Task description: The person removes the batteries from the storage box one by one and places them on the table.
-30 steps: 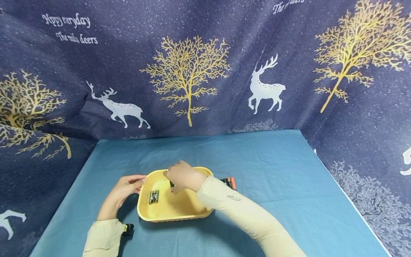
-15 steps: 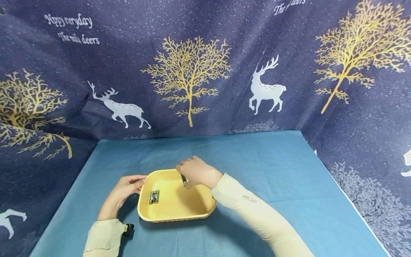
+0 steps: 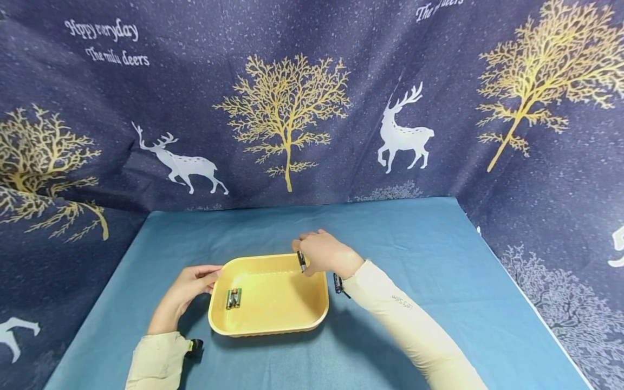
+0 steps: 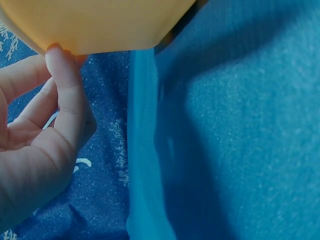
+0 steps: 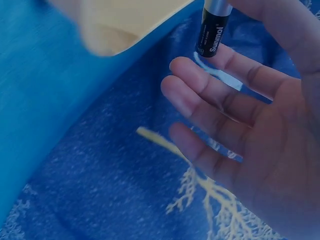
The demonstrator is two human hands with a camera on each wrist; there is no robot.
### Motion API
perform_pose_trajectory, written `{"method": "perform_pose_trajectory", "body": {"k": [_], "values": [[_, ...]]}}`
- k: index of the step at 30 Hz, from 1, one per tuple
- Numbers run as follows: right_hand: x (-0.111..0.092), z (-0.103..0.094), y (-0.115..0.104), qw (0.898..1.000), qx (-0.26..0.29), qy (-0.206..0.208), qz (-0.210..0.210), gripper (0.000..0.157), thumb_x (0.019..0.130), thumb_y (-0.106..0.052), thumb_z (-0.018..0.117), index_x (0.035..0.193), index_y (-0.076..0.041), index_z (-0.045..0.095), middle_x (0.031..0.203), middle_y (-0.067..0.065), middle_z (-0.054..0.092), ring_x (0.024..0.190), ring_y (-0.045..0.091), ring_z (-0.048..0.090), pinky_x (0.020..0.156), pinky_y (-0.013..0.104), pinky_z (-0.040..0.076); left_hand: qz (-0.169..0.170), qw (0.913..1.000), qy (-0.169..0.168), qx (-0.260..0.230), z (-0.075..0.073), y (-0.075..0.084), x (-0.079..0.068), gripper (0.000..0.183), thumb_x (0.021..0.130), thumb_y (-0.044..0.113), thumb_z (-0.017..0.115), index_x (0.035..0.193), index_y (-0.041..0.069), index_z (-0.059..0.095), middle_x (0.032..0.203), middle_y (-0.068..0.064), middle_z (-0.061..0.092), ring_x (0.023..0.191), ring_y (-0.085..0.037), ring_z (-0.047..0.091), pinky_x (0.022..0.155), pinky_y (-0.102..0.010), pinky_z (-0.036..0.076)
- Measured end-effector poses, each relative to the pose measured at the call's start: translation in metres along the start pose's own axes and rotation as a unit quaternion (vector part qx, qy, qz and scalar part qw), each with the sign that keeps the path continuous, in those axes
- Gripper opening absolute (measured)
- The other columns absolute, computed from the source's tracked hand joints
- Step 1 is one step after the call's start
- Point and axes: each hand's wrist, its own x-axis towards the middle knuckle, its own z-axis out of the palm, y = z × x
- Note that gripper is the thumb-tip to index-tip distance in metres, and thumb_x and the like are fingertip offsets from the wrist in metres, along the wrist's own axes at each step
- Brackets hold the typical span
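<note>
A: What's the left hand (image 3: 192,287) doing?

B: Pinching the yellow tray (image 3: 273,317) at its far left corner. That grip is together on the rim, thumb on the near side, as the left wrist view shows too.

A: And the right hand (image 3: 326,254)?

B: Its grip is clamped on a battery (image 3: 301,261) — black with a silver end, lettered "Sunmol" in the right wrist view. Three other fingers are spread loosely, well clear of it.

A: Where is that battery, exactly?

B: At the tray's far right corner as the head view has it, tilted, lower end free. I can't tell how high it is held.

A: Anything inside the tray?

B: A few small batteries (image 3: 234,298) lying side by side near the left wall; too small for a sure count.

A: Outside it?

B: A dark item (image 3: 338,283) on the blue surface (image 3: 414,254), just beside the tray's right side — partly hidden by the right sleeve (image 3: 404,319). A black object (image 3: 196,349) sits against the left sleeve (image 3: 153,360).

A: Behind all that?

B: A dark blue backdrop (image 3: 336,173) printed with golden trees and white deer.
</note>
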Motion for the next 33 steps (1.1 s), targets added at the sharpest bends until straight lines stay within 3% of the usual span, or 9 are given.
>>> {"method": "perform_pose_trajectory", "body": {"k": [13,33], "values": [[-0.018,0.010,0.036,0.997,0.046,-0.030,0.057,0.053,0.078,-0.034,0.081,0.125,-0.019,0.061,0.121,-0.001,0.061,0.112,0.020,0.057,0.106,0.046,0.035,0.005,1.0000,0.000,0.000,0.001,-0.001,0.001,0.045,0.097,0.019,0.060,0.128,-0.013,0.054,0.100,-0.013,0.070,0.073,-0.016,0.065,0.066,-0.031,0.056],[-0.050,0.033,0.074,0.996,0.050,-0.006,0.075,0.054,0.071,-0.029,0.086,0.118,-0.010,0.066,0.117,0.007,0.065,0.109,0.030,0.059,0.097,0.051,0.041,0.001,1.0000,0.001,0.002,0.000,0.000,0.001,0.045,0.096,0.019,0.061,0.127,-0.013,0.055,0.100,-0.012,0.070,0.073,-0.016,0.065,0.066,-0.030,0.056]]}}
